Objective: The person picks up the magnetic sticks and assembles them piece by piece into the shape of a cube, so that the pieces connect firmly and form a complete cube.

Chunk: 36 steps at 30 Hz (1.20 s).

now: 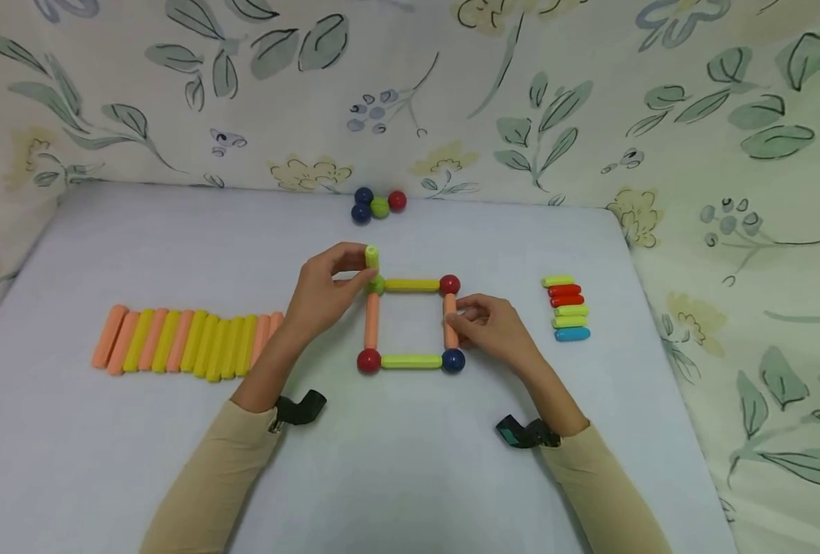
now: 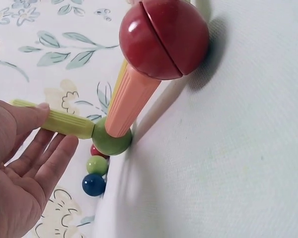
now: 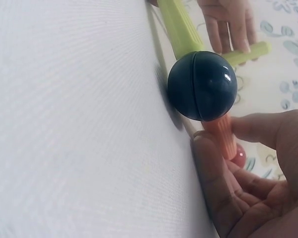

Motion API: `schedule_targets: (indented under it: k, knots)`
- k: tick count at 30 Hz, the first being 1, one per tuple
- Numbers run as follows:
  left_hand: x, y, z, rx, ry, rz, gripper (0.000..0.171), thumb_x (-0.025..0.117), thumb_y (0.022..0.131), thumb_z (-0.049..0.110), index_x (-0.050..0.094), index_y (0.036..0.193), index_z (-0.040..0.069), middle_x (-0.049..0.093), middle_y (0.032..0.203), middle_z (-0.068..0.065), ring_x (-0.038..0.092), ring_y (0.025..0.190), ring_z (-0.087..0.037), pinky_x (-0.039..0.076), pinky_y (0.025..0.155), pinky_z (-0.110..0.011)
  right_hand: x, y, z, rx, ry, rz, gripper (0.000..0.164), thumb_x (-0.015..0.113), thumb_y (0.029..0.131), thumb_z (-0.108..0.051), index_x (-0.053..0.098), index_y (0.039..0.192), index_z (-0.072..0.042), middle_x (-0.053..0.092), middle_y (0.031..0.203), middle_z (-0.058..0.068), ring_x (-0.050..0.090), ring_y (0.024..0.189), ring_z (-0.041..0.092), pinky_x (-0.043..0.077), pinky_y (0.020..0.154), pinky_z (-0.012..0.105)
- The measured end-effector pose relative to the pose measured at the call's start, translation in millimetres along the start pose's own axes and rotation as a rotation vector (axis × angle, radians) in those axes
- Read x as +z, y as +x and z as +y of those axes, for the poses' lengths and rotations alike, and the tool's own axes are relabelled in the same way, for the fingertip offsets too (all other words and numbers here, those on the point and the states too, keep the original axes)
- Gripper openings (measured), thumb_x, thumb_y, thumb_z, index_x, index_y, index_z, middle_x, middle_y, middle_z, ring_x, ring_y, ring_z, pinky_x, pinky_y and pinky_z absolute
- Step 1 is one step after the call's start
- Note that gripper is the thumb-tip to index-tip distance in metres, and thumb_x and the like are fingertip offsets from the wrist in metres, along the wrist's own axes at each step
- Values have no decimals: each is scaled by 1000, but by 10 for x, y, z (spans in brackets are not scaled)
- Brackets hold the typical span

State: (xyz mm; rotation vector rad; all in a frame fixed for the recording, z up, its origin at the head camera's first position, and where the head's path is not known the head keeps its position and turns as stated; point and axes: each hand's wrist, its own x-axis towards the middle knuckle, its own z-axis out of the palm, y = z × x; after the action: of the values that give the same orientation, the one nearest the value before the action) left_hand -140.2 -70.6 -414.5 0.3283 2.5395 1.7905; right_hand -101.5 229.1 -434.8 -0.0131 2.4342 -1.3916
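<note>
A square frame of ribbed sticks and balls lies on the white table. Standing up from its green ball [image 2: 112, 137], at the far left corner, is a light green stick [image 2: 72, 123]. My left hand [image 1: 328, 291] pinches this stick between thumb and fingers. On the frame's right side, my right hand [image 1: 495, 325] holds an orange stick [image 3: 221, 134] between thumb and fingers. That stick joins a dark blue ball [image 3: 202, 86] at the near corner to a red ball [image 1: 449, 285] at the far one. Another red ball [image 2: 164, 38] forms the near left corner.
A row of orange and yellow sticks [image 1: 195, 342] lies to the left, partly behind my left forearm. Short coloured sticks [image 1: 568, 301] are stacked in a column at the right. Loose balls [image 1: 379, 207] sit near the far edge, before a floral cloth [image 1: 410, 92].
</note>
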Motion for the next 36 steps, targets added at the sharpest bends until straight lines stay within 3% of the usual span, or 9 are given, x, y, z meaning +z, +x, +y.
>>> schedule_targets:
  k: [13,22,27,31,36]
  knots:
    - [61,39,-54,28,-9,14,34,79,96,11,71,129,9,75,123,-6,69,117,-20,62,95,-38,-24,44,11,-26,-2,-3,45,75,99,-33,67,131,-2,75,101,13,74,78,20,60,73,28]
    - [59,13,-79,13,-33,-10,35,78,96,7,68,130,8,72,124,-7,68,118,-22,62,95,-37,-10,32,49,-26,15,-14,46,75,99,-33,67,131,-1,75,102,13,75,78,21,61,74,29]
    - [34,-52,-58,-2,-39,-44,43,76,98,8,63,139,8,69,132,-10,66,124,-24,60,99,-39,-17,5,61,9,-5,-7,45,75,100,-33,66,132,-3,75,101,12,75,78,19,61,75,29]
    - [-91,-173,-41,1,55,-50,46,73,101,12,59,144,6,67,137,-14,64,127,-27,57,104,-42,-26,3,53,12,-11,-1,45,75,100,-33,66,132,-2,74,101,12,75,78,19,61,73,27]
    - [-394,-411,46,-59,265,-39,45,69,105,23,59,146,7,65,140,-14,63,125,-29,55,106,-50,6,33,38,-2,-3,-5,46,75,100,-34,66,132,-2,74,102,13,75,79,20,61,74,27]
